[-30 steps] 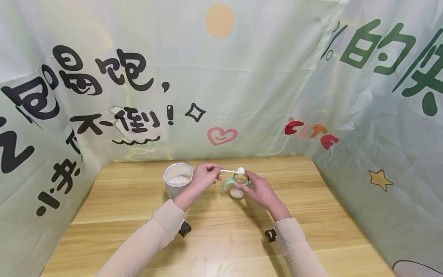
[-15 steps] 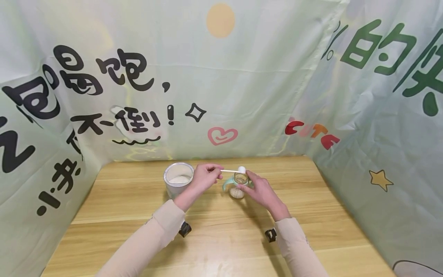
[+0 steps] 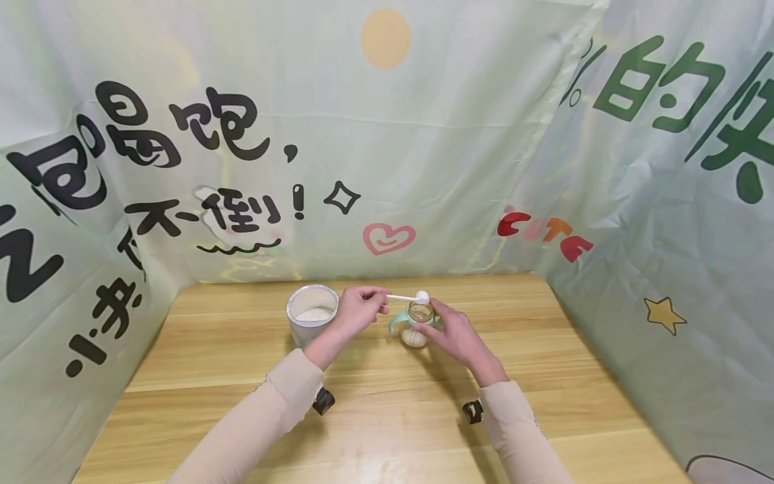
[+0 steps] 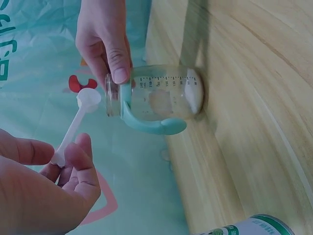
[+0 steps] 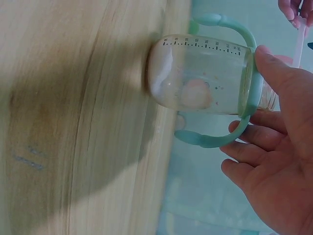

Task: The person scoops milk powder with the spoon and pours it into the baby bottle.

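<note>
Btl. (image 4: pixel 161 93), clear w/ mint collar, two curved handles, blk. grad. marks & white fill (image 4: pixel 194 97) at its base, stands upright & open-mouthed on the counter (image 3: pixel 375 417); the scoop (image 4: pixel 74 127) is white, w/ thin stem & small round bowl. On my remote feed, I have the R grip (image 3: pixel 453 329) wrapped at the btl.'s neck & collar, most of the body below it, & the L grip (image 3: pixel 358 309) pinching the stem's end, bowl just above the btl. mouth, load unclear. The open can (image 3: pixel 304 334) stands near the L grip.

High forward-down head view, close wrist views, bottle (image 4: pixel 164 88) in all
</note>
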Available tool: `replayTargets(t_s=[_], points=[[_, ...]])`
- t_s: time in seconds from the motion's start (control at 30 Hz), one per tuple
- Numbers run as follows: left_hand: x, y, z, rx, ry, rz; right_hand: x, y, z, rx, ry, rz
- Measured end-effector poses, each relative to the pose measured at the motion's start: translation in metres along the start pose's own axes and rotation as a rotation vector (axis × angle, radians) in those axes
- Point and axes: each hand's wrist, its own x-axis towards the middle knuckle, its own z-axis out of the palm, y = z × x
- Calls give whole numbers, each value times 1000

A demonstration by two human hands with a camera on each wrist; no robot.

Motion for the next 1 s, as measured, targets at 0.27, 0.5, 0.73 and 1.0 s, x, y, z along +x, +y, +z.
replayTargets(t_s=[0.27,0.5,0.73,1.0], points=[[1,-1,-1,-71,-10,-25,1,1,1,6,14,-1],[1,0,-3,-85,-4,-53,2,-1,0,17,16,-8],[1,3,-5,-100,12,-57,2,-2,-2,11,30,-27],[1,6,-7,-125,28,-27,7,-7,-4,18,43,-40]])
